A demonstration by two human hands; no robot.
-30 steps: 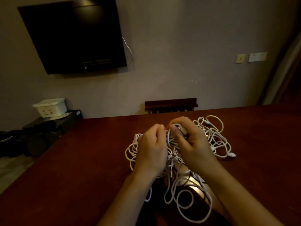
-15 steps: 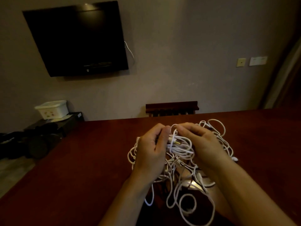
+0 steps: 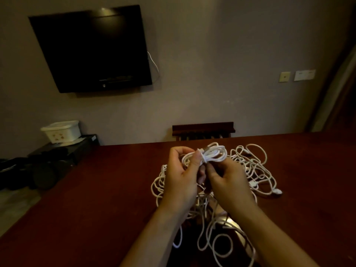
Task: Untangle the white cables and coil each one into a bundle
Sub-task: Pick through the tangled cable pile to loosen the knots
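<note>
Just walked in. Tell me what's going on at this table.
A person is working through a tangle of white cables on a dark red table. Both hands are raised above the heap: the left hand and the right hand together grip a small bunch of cable loops lifted out of the pile. Most of the cables lie knotted on the table, some trailing toward the person. No finished bundle is visible.

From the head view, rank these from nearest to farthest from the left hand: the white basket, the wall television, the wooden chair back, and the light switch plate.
Measured from the left hand:
1. Wooden chair back, just past the table's far edge, slightly right.
2. White basket, far left on the low black stand.
3. Wall television, high on the wall, upper left.
4. Light switch plate, on the wall, far right; close to the television, so this order is uncertain.
</note>
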